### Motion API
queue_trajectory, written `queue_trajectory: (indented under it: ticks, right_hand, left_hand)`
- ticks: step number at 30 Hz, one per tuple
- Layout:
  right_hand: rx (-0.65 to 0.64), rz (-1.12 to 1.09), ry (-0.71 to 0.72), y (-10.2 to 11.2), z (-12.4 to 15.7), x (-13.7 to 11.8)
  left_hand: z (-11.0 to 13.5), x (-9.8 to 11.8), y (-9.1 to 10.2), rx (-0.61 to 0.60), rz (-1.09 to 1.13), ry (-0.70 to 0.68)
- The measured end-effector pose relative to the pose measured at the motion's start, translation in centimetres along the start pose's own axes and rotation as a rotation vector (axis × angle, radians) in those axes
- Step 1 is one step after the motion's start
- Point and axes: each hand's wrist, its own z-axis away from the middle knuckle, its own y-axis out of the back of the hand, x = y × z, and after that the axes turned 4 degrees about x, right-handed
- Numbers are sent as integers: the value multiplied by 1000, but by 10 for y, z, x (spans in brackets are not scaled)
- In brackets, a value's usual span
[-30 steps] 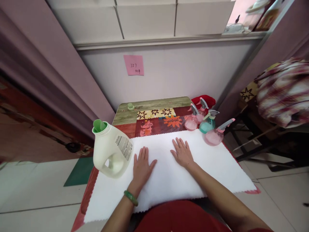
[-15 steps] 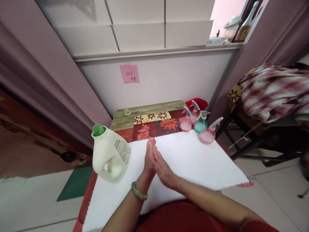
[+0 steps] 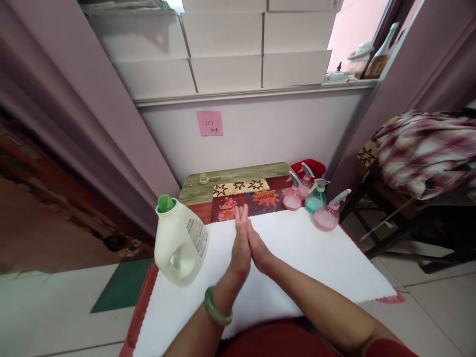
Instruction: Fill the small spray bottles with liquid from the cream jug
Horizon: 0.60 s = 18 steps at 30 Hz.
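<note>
And here are the hands, palm to palm over the middle of the white cloth (image 3: 316, 258): left hand (image 3: 240, 250) straight-fingered and narrow, right hand (image 3: 261, 254) pressed against it. The inner palms are hidden, so I can't tell whether anything sits between them, nor whether they touch the cloth.

That cloth covers the near part of the table (image 3: 245, 172), its near edge partly hidden by forearms and a dark red garment (image 3: 278, 342), itself cut off below. Over at the left edge stands the pale jug (image 3: 171, 230), green spout up, label too small to read; a green cap (image 3: 204, 179) sits by the far left corner.

Toward the far right corner, four spray bottles (image 3: 326, 219) cluster, the rearmost pink one half covered, a red item behind hard to identify. Plaid fabric (image 3: 427, 148) runs out of frame at right.
</note>
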Motion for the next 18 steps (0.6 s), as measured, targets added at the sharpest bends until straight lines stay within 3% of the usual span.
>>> queue_trajectory:
  ticks: [3,6,11,13,15,18]
  right_hand:
    - [-59,62,123,-7,25,-5]
    - [-93,105,209,-9,34,-7]
    - [0,124,109,5,4,0]
    - [31,161,139,14,-10,2]
    - [57,211,186,19,-17,4]
    - [45,251,205,20,-11,12]
  left_hand:
    - [-19,-6,9,-2,-55,-10]
    - [-13,-19,3,32,-92,-20]
    - [18,-25,-17,-7,-37,32]
    - [25,-20,-20,-50,20,52]
    - [25,-11,-20,-61,97,56]
    - [13,1,-12,21,160,56]
